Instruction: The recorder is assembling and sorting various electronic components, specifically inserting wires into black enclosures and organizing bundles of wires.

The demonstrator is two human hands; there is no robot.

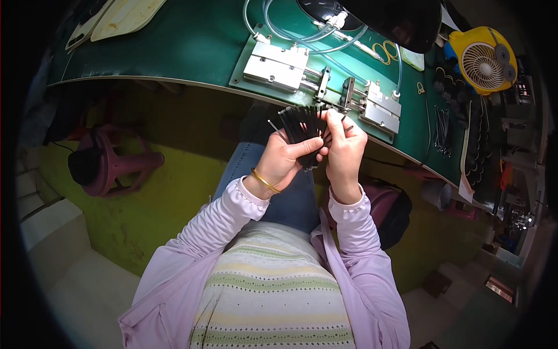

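Note:
A fanned bundle of thin black sticks, some with pale shiny tips, is gripped in my left hand, its thumb pressed across them. My right hand is closed at the bundle's right side, thumb and forefinger pinched together. A few dark stick ends poke out beside its fingers; which of them it holds is partly hidden. Just beyond both hands, at the table's near edge, sits a metal clamping fixture with a left silver block, a right silver block and small dark jaws between them.
Clear air hoses run over the green table. A black lamp shade overhangs it. Farther right are more black sticks and a yellow fan. A pale tray lies far left; a pink stool stands below.

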